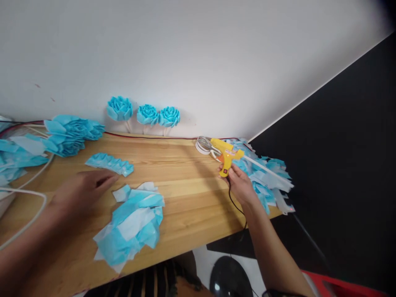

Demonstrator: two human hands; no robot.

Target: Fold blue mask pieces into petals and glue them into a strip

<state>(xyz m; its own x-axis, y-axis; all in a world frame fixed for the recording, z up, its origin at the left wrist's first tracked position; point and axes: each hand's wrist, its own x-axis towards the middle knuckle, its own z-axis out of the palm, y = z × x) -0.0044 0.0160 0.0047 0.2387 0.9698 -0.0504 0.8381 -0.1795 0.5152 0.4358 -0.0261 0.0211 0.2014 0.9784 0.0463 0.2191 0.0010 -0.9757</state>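
My right hand point(239, 183) grips the handle of a yellow glue gun point(227, 154) at the far right of the wooden table point(185, 185); a white glue stick juts from its back. My left hand point(83, 187) reaches low over the table with fingers stretched out, blurred, its fingertips close to a folded blue paper strip point(109, 163). A pile of blue and white paper pieces point(133, 222) lies just to the right of that hand near the front edge.
Three blue paper flowers point(144, 114) on sticks lean against the white wall. More blue flowers point(66, 134) lie at the left with white cords point(27, 194). Blue scraps point(269, 177) heap at the table's right end. Scissors point(204, 144) lie behind the gun.
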